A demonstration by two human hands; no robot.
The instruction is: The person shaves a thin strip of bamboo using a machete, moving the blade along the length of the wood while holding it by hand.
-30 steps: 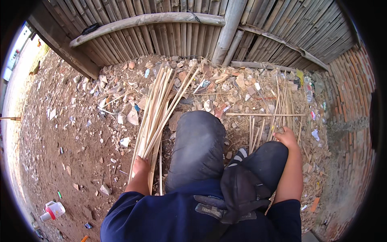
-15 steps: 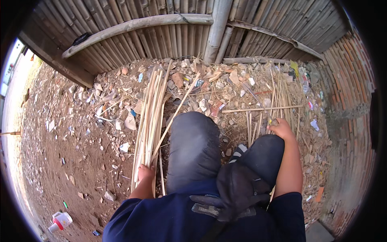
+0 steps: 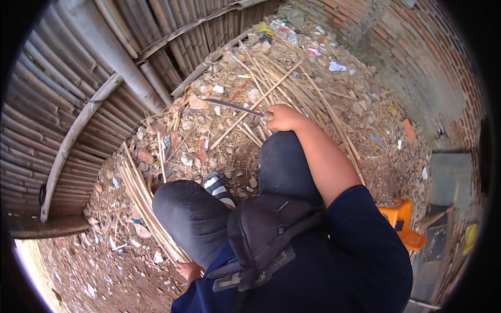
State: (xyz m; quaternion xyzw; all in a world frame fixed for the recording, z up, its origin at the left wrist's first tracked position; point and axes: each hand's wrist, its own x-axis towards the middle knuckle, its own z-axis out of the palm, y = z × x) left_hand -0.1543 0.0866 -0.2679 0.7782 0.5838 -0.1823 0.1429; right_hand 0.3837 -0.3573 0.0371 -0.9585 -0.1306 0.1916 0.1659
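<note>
A bundle of pale bamboo strips (image 3: 146, 208) lies on the ground beside my left knee. At its near end my left hand (image 3: 189, 271) is closed round the strips, partly hidden by my sleeve. My right hand (image 3: 284, 118), above my right knee, is wrapped round the handle of a long knife (image 3: 229, 105). Its dark blade points left, away from my body, over the rubble. Under and beyond this hand lie more loose bamboo strips (image 3: 308, 99), one of them crossing the others at a slant.
A bamboo wall (image 3: 68, 104) with a thick post stands at the left, a brick wall (image 3: 412, 47) at the right. Rubble and litter (image 3: 193, 120) cover the ground. An orange plastic object (image 3: 399, 221) is near my right elbow. A black bag (image 3: 261, 235) hangs at my front.
My view has swung to the right, bringing the orange object into sight. The knife blade now points more to the left. My left hand stays at the strips' near end.
</note>
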